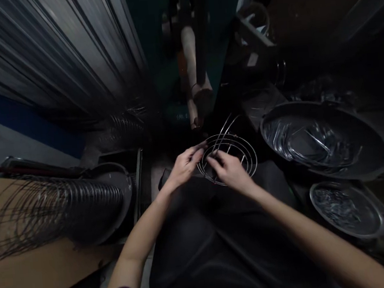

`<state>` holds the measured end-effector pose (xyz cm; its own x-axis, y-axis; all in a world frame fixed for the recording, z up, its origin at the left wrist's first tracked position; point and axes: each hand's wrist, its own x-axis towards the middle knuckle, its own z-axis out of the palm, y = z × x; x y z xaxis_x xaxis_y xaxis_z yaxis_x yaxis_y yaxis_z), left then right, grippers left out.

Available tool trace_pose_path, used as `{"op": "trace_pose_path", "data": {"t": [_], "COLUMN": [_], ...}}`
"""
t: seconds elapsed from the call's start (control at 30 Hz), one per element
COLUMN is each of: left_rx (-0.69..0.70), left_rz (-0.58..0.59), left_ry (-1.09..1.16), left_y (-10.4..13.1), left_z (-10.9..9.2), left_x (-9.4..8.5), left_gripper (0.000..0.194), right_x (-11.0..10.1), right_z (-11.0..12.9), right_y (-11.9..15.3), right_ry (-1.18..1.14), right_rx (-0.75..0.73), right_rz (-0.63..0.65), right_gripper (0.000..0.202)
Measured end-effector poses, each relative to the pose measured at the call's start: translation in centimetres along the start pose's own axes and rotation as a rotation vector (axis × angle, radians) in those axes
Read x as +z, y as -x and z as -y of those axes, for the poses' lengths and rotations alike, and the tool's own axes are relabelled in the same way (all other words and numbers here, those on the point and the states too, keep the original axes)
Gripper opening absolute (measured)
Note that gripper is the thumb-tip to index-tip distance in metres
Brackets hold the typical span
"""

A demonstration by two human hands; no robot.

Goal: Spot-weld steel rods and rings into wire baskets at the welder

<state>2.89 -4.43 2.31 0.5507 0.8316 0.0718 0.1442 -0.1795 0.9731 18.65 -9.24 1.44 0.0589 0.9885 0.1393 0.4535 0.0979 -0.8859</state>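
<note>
A round wire rack (256, 158) of several concentric rings is held low in front of me, below the machine. My left hand (184, 166) has its fingers closed at the rack's left rim. My right hand (232, 169) reaches over the rings, thumb and fingers pinched together near the left side of the rack. Two curved wires (226, 127) rise from the rack beyond my fingers; whether they are joined to it I cannot tell. What lies exactly between my right fingertips is hidden.
A machine with a pale arm (189, 50) stands ahead. On the left, stacked wire rings (92, 193) lean by a round dark tub (126, 176). To the right are a large pan (370, 146) with bent wires and a smaller bowl (373, 217) of small metal pieces.
</note>
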Motion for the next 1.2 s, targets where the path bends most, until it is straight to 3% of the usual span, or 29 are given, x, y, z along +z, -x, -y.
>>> {"op": "trace_pose_path", "data": {"t": [0.07, 0.17, 0.2, 0.3, 0.37, 0.47, 0.6, 0.7, 0.77, 0.83, 0.93, 1.03, 1.13, 1.2], "left_rx": [-0.058, -0.13, -0.132, -0.06, 0.011, 0.047, -0.097, -0.271, -0.367, -0.372, -0.126, 0.133, 0.163, 0.16], "left_rz": [-0.003, -0.09, -0.11, -0.076, -0.04, -0.004, 0.035, 0.148, 0.218, 0.249, 0.179, 0.068, 0.019, 0.018], "left_ry": [0.126, 0.196, 0.183, 0.058, -0.053, -0.13, -0.02, 0.156, 0.195, 0.102, -0.262, -0.754, -1.119, -1.197], "left_y": [-0.5, 0.1, 0.5, 1.8, 2.4, 2.6, 2.2, 2.0, 2.3, 3.0, 4.4, 5.6, 6.2, 6.2], "left_z": [-1.6, -2.9, -3.2, -4.3, -5.7, -8.5, -10.7, -9.0, -6.7, -4.3, -1.6, 0.2, 1.8, 2.8], "left_x": [2.0, 3.3, 3.2, 1.9, 0.8, -0.4, -1.4, -1.1, -0.3, 0.8, 2.4, 3.0, 3.0, 2.9], "left_gripper": [0.043, 0.04, 0.04, 0.043, 0.041, 0.039, 0.04, 0.041, 0.044, 0.048, 0.046, 0.037, 0.046, 0.049], "right_x": [0.9, -2.1, -4.0, -9.8, -12.3, -13.4, -12.7, -11.7, -10.9, -10.2, -9.1, -8.2, -7.3, -6.8], "right_z": [0.5, 1.2, 1.4, 2.0, 2.6, 4.2, 5.8, 4.6, 2.6, 0.5, -1.2, -1.1, -1.0, -1.4], "right_y": [2.2, 4.3, 4.7, 4.8, 4.0, 3.0, 3.6, 5.3, 6.5, 7.7, 8.4, 8.0, 7.1, 6.7], "right_ry": [0.155, 0.268, 0.316, 0.557, 0.679, 0.687, 0.667, 0.623, 0.641, 0.685, 0.746, 0.815, 0.915, 0.98], "right_rx": [-0.107, -0.244, -0.277, -0.339, -0.397, -0.437, -0.436, -0.389, -0.334, -0.297, -0.284, -0.301, -0.293, -0.272], "right_rz": [0.077, 0.264, 0.221, -0.095, -0.107, 0.032, 0.004, -0.023, 0.041, 0.137, 0.201, 0.177, 0.209, 0.256], "right_gripper": [0.02, 0.026, 0.026, 0.031, 0.038, 0.041, 0.037, 0.035, 0.036, 0.038, 0.04, 0.041, 0.041, 0.042]}}
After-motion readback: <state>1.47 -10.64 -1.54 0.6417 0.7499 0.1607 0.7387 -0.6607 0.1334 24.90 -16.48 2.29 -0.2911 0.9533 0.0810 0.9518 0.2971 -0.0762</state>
